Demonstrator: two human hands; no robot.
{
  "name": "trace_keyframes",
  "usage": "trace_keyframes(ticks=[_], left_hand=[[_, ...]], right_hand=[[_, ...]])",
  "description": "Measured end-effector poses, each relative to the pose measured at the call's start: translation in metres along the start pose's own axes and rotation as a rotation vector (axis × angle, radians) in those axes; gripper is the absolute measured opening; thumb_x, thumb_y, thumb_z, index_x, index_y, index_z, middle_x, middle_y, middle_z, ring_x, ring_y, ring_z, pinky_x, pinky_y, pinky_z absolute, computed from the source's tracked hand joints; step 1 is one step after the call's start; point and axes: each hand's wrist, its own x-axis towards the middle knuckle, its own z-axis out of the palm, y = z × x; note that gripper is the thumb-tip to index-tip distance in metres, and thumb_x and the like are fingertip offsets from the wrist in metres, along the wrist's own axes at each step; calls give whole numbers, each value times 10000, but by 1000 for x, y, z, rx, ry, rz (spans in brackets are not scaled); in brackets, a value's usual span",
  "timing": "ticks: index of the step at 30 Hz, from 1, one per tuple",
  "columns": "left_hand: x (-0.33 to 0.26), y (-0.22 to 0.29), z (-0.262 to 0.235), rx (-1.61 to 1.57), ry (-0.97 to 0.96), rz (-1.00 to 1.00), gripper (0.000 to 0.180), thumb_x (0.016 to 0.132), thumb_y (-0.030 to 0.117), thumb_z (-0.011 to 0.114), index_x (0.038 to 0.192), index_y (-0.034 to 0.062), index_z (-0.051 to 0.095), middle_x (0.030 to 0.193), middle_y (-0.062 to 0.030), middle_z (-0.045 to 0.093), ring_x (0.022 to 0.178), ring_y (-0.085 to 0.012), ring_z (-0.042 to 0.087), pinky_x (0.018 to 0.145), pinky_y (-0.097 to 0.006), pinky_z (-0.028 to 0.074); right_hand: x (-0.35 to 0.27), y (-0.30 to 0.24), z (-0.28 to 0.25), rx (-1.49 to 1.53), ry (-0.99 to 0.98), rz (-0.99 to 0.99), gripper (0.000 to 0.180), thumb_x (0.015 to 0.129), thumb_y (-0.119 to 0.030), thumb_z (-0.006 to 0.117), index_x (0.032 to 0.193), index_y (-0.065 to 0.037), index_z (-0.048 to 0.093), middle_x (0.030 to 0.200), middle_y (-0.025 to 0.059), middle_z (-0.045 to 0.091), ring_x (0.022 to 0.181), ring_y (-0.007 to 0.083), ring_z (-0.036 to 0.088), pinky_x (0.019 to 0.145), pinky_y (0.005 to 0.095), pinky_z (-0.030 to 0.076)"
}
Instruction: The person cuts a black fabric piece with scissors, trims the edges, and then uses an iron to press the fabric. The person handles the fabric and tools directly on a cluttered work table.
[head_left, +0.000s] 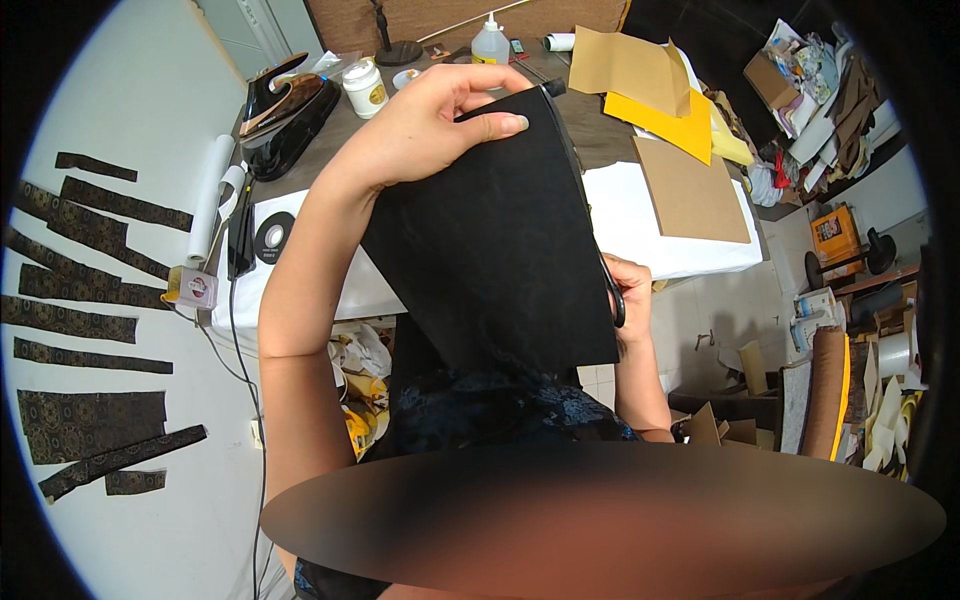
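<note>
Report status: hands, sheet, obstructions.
Left hand pinching black sheet near top. Right hand gripping black handle, rest hidden. Sheet blocks part of table.

A small craft workshop, by the look of it

Just beyond the grip of the left hand point(430, 120), a squeeze bottle point(490, 45) stands on the worktable point(594, 132); left of it, a white jar point(364, 90), an iron point(285, 108) and, farther off, patterned fabric strips point(70, 320); right of it, brown card point(690, 190) and a yellow sheet point(665, 130), then, well apart, a heap of offcuts point(845, 105)
</note>
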Motion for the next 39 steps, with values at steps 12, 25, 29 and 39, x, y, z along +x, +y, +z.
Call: trace_keyframes(ticks=[12, 25, 29, 39], left_hand=[[0, 2, -1, -49, -29, -17, 253, 888, 37, 603, 1137, 4, 573, 963, -4, 649, 875, -53, 603, 798, -186, 487], [2, -15, -3, -38, 15, 71, 305, 860, 100, 674, 1144, 25, 593, 844, -7, 657, 781, -40, 583, 693, -196, 462], [1, -14, -3, -37, 16, 70, 318, 856, 100, 680, 1150, 18, 593, 824, 3, 650, 775, -33, 574, 692, -192, 457], [3, -5, -13, -261, -132, 91, 265, 894, 61, 612, 1136, 29, 508, 863, -1, 648, 779, -34, 581, 720, -183, 465]], right_hand=[[-2, 1, 1, -24, 23, -1, 331, 792, -38, 738, 1090, 70, 645, 827, 7, 617, 616, 4, 462, 532, 151, 355], [-1, 6, -4, -42, 99, -85, 298, 769, -19, 719, 1041, 83, 654, 834, 37, 619, 645, 29, 516, 551, 149, 384], [-1, 4, -6, -35, 86, -49, 310, 766, -39, 718, 1044, 83, 654, 827, 46, 611, 638, 30, 508, 548, 150, 380], [10, 2, 0, -314, 95, -231, 342, 716, -33, 760, 1029, 67, 664, 710, 4, 529, 577, 50, 431, 494, 185, 315]])
